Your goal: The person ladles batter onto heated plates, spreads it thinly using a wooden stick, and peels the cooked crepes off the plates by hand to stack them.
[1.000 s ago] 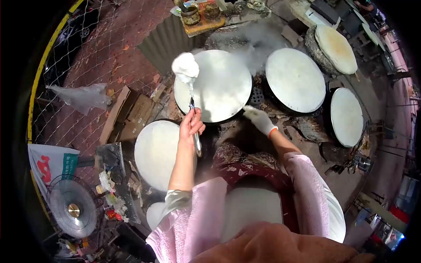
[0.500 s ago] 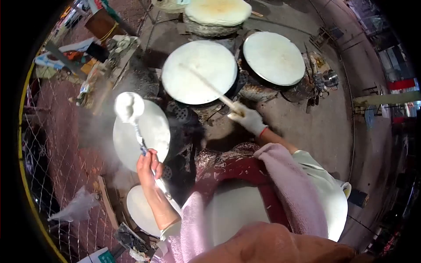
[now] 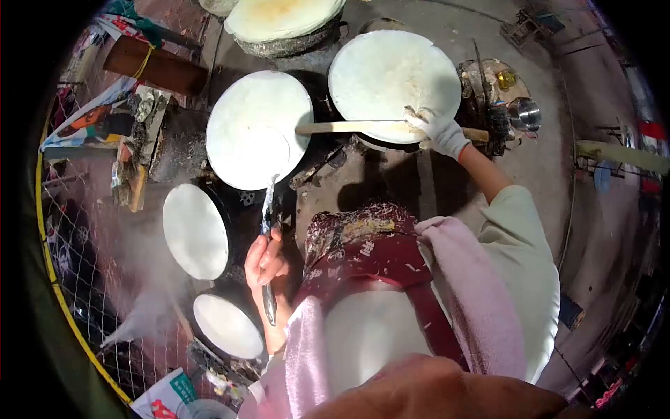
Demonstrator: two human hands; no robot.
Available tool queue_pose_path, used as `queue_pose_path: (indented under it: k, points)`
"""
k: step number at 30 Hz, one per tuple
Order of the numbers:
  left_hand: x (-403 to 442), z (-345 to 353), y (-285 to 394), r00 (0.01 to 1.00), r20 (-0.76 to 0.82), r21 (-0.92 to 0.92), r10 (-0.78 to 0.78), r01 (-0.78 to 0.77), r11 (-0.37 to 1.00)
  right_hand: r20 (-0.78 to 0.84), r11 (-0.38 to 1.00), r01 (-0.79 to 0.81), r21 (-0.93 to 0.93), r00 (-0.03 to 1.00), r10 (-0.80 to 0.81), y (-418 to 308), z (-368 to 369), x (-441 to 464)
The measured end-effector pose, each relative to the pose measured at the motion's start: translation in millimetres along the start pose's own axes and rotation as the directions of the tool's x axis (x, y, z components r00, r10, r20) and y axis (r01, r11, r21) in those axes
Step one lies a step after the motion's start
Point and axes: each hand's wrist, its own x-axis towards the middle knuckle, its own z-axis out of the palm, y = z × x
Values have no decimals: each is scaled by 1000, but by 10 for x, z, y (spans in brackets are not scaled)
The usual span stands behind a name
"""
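My bare left hand is closed on the handle of a ladle, whose batter-coated head is over the near part of a round white griddle and hard to tell from it. A white glove covers my right hand, which grips a long flat wooden stick. The stick lies across the near edge of the right griddle, a pale sheet with a ragged rim on it. Its left tip reaches the right edge of the first griddle.
Two more round white griddles stand at the lower left, near steam and a wire fence. A stack of flat round sheets is at the top. A metal cup sits at the right.
The view has swung right. The ladle, earlier raised with a lump of white batter, is now down over another griddle. My right hand has moved right, and the stick now lies nearly level.
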Motion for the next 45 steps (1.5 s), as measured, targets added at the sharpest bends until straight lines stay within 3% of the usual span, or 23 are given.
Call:
queue_pose_path:
  k: [2,5,6,10,12,14,16,17,19,21,23,25,27,28,29,31,32,33,35,37,39,41,45]
  points:
    - [80,183,-80,994,-79,128,72,-62,990,-24,988,150,-46,988,-152,190,39,79]
    - [106,317,-86,989,-108,90,97,-87,992,41,985,30,169,998,-37,133,10,126]
    - [107,328,-61,987,-104,113,120,-108,988,-152,987,134,84,981,-121,151,39,134]
    - [55,296,38,977,-108,158,184,-166,973,-202,996,85,-2,976,-84,373,65,320]
    - [41,282,100,968,-111,192,226,-202,960,-322,903,97,419,945,48,553,-44,541]
    - [20,253,188,956,-142,237,257,-219,946,-523,943,224,248,850,-65,419,-1181,793]
    - [53,236,264,943,-163,279,289,-236,931,-386,960,149,237,921,-48,758,-1398,1071]
    - [63,221,275,942,-158,296,295,-240,925,-513,977,204,55,845,-148,781,-1667,1243]
    - [109,214,305,938,-148,319,312,-253,913,-444,977,172,-125,871,-210,734,-2266,1579]
    - [-181,61,332,936,-150,395,320,-240,887,-239,998,62,-33,969,-68,220,-2905,1583]
    - [-238,-16,335,931,-158,450,328,-228,863,-194,993,96,-62,975,-106,-157,-3422,1828]
    - [-188,-23,387,945,-119,423,303,-228,877,-279,939,326,-112,896,-344,-104,-3718,2373]
    - [-189,25,431,934,-149,419,324,-237,876,-347,982,187,14,922,-171,-452,-4246,2646]
    - [-174,48,508,927,-179,404,330,-236,884,-254,933,-17,358,960,115,-558,-4431,2837]
    - [-160,141,538,921,-200,373,334,-244,895,-252,949,-141,281,944,214,-631,-4649,2942]
    - [-148,175,602,919,-181,394,352,-260,882,-404,916,-174,362,856,322,-185,-4679,3299]
    - [-139,255,646,916,-194,379,351,-260,888,-548,764,239,599,818,173,12,-4604,3443]
    - [-128,338,700,907,-223,409,356,-244,879,-264,747,-305,591,801,537,88,-4700,3500]
    - [-29,336,766,904,-212,435,371,-252,864,-257,689,-356,632,741,620,741,-4078,3729]
    - [45,363,836,877,-266,474,401,-244,846,-222,270,54,961,731,645,928,-3408,3838]
    - [76,471,864,844,-342,505,414,-207,838,-141,81,122,989,644,752,1009,-2837,3904]
    - [133,494,865,827,-372,521,423,-191,832,-77,-11,163,987,525,847,1186,-2148,4036]
    - [302,659,739,762,-395,626,514,-186,757,42,-143,194,971,447,893,996,-1335,3865]
